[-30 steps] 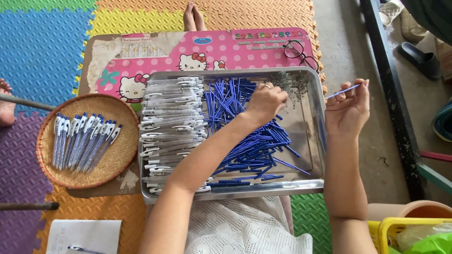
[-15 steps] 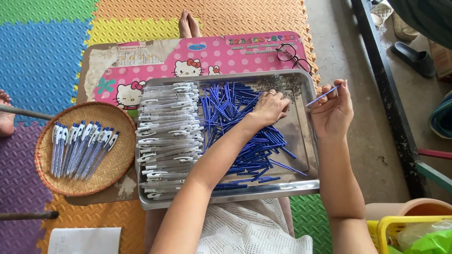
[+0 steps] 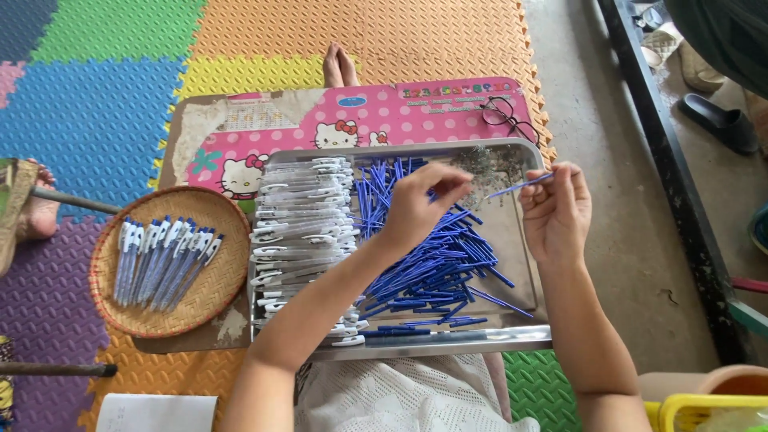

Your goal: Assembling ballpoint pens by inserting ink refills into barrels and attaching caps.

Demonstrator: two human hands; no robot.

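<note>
— What's the grip like?

— The right hand (image 3: 558,210) pinches one thin blue pen refill (image 3: 520,186) between thumb and fingertips, held nearly level, its free end pointing left over the far right corner of the metal tray (image 3: 448,346). The left hand (image 3: 422,206) hangs over the heap of blue refills (image 3: 436,264) with its fingers curled together (whether anything is caught between them, I cannot tell).

— And where does the rest lie?

— The blue heap fills the middle and right of the tray; a stack of clear pen barrels with white clips (image 3: 300,240) takes the left side. A small grey scatter of tiny parts (image 3: 484,166) sits at the far edge, just beyond the left hand.

— Outside the tray?

— A round woven basket (image 3: 108,308) to the left holds a row of assembled pens (image 3: 164,260). The tray rests on a pink cartoon-printed board (image 3: 416,112), with a pair of glasses (image 3: 508,120) on its far right corner.
</note>
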